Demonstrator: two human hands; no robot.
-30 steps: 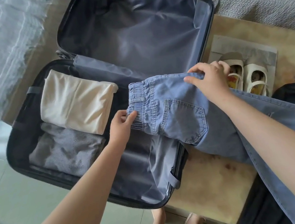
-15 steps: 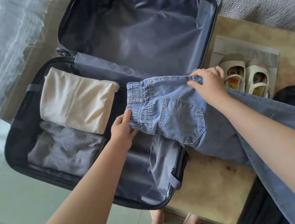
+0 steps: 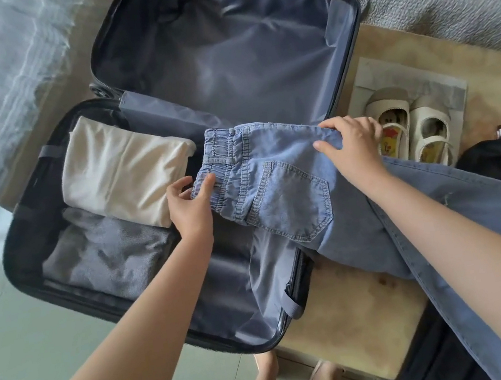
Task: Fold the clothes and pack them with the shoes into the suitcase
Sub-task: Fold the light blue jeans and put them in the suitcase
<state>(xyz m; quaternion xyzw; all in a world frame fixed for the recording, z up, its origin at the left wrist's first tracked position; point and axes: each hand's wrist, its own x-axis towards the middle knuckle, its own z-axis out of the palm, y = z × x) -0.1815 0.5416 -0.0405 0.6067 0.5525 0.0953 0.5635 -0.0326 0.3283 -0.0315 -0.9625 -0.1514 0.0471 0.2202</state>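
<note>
My jeans [image 3: 280, 185] have slid left, their waistband nearer the folded cream top [image 3: 124, 172] in the suitcase [image 3: 22, 247]. My left hand [image 3: 189, 209] pinches the waistband; the legs trail over the right rim; my right hand [image 3: 354, 149] grips the upper fold.

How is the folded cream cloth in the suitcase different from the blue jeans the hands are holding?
The folded cream garment is plain; the blue denim trousers have stitched seams, a pocket and an elastic waistband. The cream garment lies folded inside the black suitcase; the trousers lie stretched out, legs trailing over its edge. The left hand and right hand grip the trousers, not the cream garment. Both are clothes.
</note>
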